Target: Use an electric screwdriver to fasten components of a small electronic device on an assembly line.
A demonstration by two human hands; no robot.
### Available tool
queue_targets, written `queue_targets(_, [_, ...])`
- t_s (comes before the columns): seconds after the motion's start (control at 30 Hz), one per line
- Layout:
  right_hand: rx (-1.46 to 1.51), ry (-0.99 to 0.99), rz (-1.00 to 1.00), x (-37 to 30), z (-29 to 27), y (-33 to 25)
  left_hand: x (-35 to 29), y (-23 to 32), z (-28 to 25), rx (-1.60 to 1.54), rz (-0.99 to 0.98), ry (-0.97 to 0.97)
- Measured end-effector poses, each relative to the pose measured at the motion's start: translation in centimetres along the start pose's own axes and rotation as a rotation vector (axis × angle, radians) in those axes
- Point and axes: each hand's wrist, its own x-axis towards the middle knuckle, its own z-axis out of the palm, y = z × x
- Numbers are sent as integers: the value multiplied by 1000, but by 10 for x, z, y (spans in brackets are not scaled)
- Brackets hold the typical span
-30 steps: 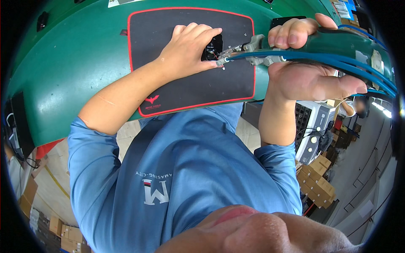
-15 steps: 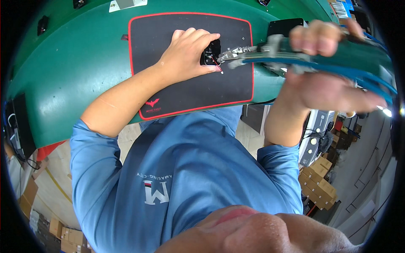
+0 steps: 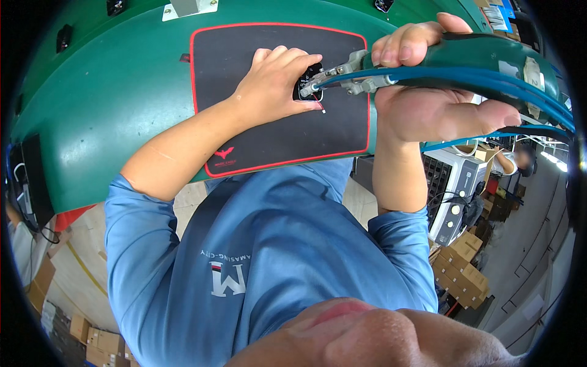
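On the dark mat, my left hand (image 3: pixel 269 79) curls round a small black square housing (image 3: pixel 314 71), thumb on the near side and fingers on the far side. A thin red wire (image 3: pixel 320 105) with a white plug trails from the housing toward me. My right hand (image 3: pixel 422 113) grips the green body of a screwdriver (image 3: pixel 471 55), which looks like an auto-feed power tool with blue hoses (image 3: pixel 465 76). Its metal nose (image 3: pixel 313 85) sits over the housing's open face, hiding part of it. Whether the bit touches a screw cannot be made out.
The red-edged black mat (image 3: pixel 330 134) lies on a curved green table (image 3: pixel 92 128). A metal bracket (image 3: pixel 189 7) stands at the far side, with small black parts (image 3: pixel 64 38) near the far left. A white machine with knobs (image 3: pixel 455 189) and cardboard boxes (image 3: pixel 461 269) are at right.
My right hand has moved left with the screwdriver, whose nose has come from the housing's right edge to over its face. My left hand still holds the housing in nearly the same place.
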Motion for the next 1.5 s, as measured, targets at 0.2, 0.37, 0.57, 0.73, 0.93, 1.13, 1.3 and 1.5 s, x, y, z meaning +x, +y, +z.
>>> queue_targets(0.2, [29,-3,7,-2,3,3,0,1,-2,-25,-2,-5])
queue_targets(0.37, [13,10,-10,-4,5,6,0,-1,-1,-36,7,1])
queue_targets(0.57, [-63,251,-18,-4,14,7,1,-1,-1,-32,14,2])
queue_targets(0.73, [-17,125,-39,-4,1,9,0,-1,-2,-33,10,0])
queue_targets(0.93, [52,-20,39,-7,0,5,0,-1,-1,-45,39,19])
queue_targets(1.13, [86,-121,78,2,-7,6,-1,-3,-4,-26,-36,-60])
queue_targets(1.3, [10,-161,-3,48,-21,-55,3,-1,-4,22,-12,-36])
queue_targets(1.5, [-209,131,-87,40,-21,-32,7,1,-3,95,19,6])
